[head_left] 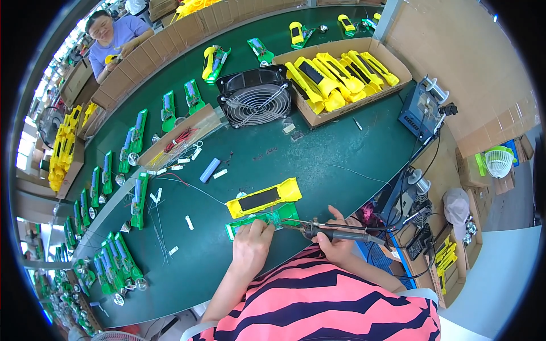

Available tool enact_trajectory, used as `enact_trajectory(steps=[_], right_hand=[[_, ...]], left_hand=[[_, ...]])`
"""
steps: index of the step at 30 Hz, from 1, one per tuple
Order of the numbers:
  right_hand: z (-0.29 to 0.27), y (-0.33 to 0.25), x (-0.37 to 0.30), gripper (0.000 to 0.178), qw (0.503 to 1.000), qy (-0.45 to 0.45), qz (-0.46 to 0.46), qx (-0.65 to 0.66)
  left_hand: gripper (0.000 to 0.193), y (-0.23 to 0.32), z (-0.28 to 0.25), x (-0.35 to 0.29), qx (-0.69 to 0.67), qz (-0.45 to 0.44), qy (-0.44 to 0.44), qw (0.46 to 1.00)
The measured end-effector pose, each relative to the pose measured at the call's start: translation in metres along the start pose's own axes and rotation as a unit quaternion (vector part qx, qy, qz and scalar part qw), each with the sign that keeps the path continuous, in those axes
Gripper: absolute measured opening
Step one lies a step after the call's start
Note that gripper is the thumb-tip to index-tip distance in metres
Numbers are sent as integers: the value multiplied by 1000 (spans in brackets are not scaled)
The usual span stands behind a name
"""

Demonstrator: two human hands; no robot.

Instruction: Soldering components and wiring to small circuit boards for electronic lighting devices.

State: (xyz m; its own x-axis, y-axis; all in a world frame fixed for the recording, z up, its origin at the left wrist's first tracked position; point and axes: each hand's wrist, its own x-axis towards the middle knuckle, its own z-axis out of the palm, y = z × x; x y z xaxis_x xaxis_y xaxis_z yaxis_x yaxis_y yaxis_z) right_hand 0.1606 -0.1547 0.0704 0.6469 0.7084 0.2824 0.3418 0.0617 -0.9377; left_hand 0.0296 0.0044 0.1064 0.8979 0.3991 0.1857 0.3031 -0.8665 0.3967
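Observation:
My right hand point(336, 237) is closed round a soldering iron point(355, 235), its tip pointing left over a green plastic casing point(232, 230). The fingers of my left hand point(250, 245) are bent and pressed together on that casing, covering its middle; whether they also pinch a wire cannot be made out. Thin wires and a small green part show beside the fingertips. Just beyond the casing, touching it, lies a yellow casing half point(290, 191) with a dark panel point(259, 200). A blue cylindrical battery point(210, 170) rests farther off on the green table point(307, 153).
A black fan point(256, 99) stands beyond my hands, beside a cardboard box point(318, 120) of yellow casings. Green casings with batteries point(116, 261) line the left. At right are a blue soldering station point(421, 111), solder spools point(419, 181) and cables. A person point(116, 40) sits far left.

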Motion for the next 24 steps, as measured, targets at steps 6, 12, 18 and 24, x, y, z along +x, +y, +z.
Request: enact_trajectory(steps=[6,12,18,24], right_hand=[[3,-2,0,17,1000,10,12,23],[7,-3,2,9,998,39,36,35],[8,3,-4,14,994,53,55,74],[2,-1,-2,13,992,35,88,82]], left_hand=[[12,-1,-1,1,-12,4,-4,1000],[12,-2,-2,1,-13,3,-3,1000],[12,-3,-2,1,-17,0,-11,1000],[12,-1,-2,1,-17,-9,-15,1000]])
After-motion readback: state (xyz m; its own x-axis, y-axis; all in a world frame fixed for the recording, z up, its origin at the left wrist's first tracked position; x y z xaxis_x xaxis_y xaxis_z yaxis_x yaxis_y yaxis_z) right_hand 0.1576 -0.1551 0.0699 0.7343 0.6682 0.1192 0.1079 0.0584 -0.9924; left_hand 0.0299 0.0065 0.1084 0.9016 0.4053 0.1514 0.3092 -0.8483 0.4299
